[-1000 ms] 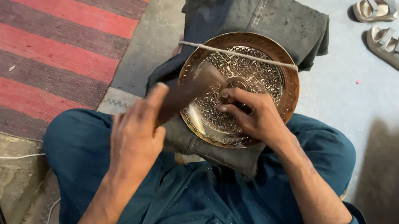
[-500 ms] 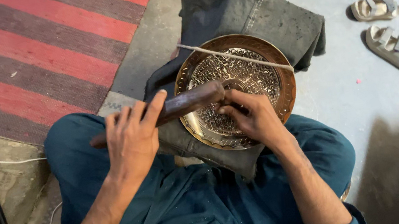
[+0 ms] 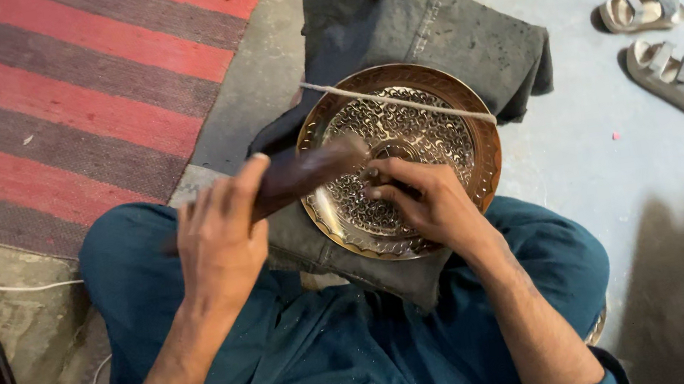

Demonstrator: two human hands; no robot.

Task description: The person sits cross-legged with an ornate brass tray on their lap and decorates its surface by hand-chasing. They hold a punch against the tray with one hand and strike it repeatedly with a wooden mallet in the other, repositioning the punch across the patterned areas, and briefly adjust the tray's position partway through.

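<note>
A round brass plate (image 3: 400,162) with dense engraved scrollwork rests tilted on a dark grey folded cloth (image 3: 417,24) in the lap of a seated person, seen from above. A pale cord (image 3: 401,103) is stretched across the plate's upper half. The right hand (image 3: 427,203) lies on the plate near its centre, fingers curled round a small dark tool, probably a chisel or punch, mostly hidden, with its tip against the metal. Just to the left of that hand, the left hand (image 3: 220,234) is closed round the handle of a dark wooden mallet (image 3: 304,170), whose blurred head hangs over the tool. This looks like the striking stage of engraving; a clean blow calls for the mallet to land squarely on the tool's top while the right hand steadies it. Beyond the left hand lies a red and grey striped rug (image 3: 57,97). Well past the right hand, two pale sandals (image 3: 657,45) sit on the concrete floor (image 3: 619,155).
</note>
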